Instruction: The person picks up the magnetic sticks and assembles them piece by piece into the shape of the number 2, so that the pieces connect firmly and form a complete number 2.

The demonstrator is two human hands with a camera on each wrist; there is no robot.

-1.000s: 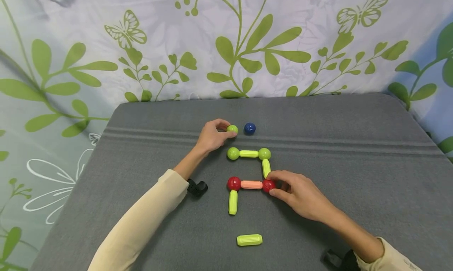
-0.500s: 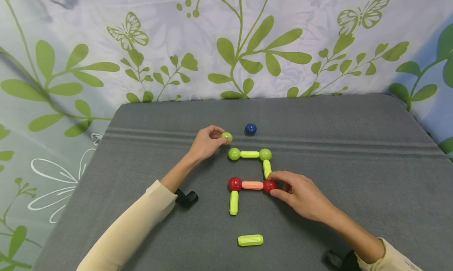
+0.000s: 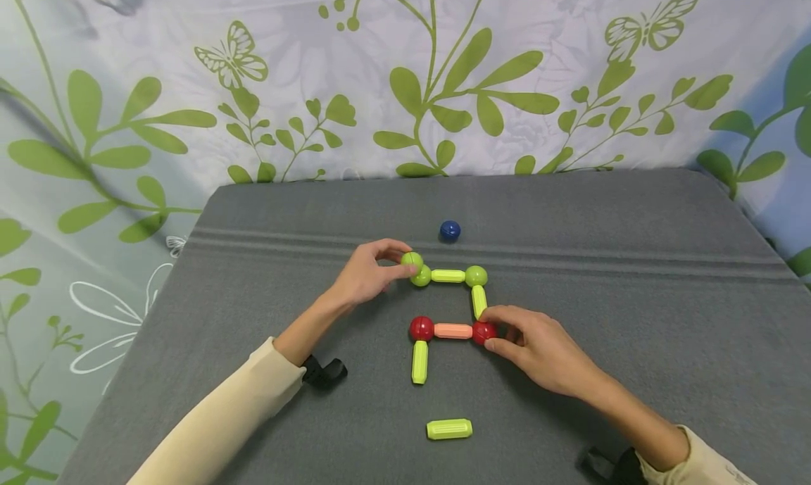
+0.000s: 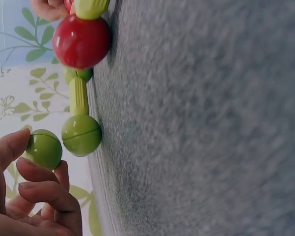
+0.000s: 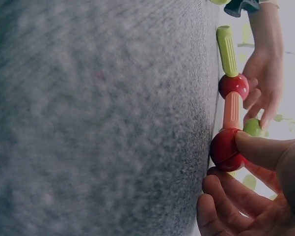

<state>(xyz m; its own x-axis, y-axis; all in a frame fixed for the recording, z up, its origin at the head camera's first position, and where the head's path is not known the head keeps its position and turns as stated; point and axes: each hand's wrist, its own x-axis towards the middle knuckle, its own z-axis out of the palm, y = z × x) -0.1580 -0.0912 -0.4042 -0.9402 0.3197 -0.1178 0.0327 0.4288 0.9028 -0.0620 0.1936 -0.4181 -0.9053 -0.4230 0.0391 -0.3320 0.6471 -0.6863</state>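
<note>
My left hand (image 3: 374, 270) pinches a loose green ball (image 3: 412, 261) between thumb and fingers. In the left wrist view this held ball (image 4: 44, 149) is raised beside the green end ball (image 4: 82, 135) of a chain on the table. That chain has a yellow-green rod (image 3: 448, 276), a green corner ball (image 3: 476, 276) and a second yellow-green rod (image 3: 479, 302) leading down. At its lower corner my right hand (image 3: 541, 348) grips a red ball (image 5: 227, 150). An orange rod (image 3: 453, 331) joins it to another red ball (image 3: 422, 329), from which a yellow-green rod (image 3: 419, 362) extends.
A blue ball (image 3: 450, 231) lies behind the chain. One separate yellow-green rod (image 3: 449, 429) rests toward the front of the grey table (image 3: 633, 274). A patterned cloth (image 3: 355, 70) hangs behind the table. Black straps (image 3: 324, 372) are around the wrists.
My left hand has drawn the green ball away from beside the blue ball, toward me, up to the chain's green end ball. The right hand stays on the red ball.
</note>
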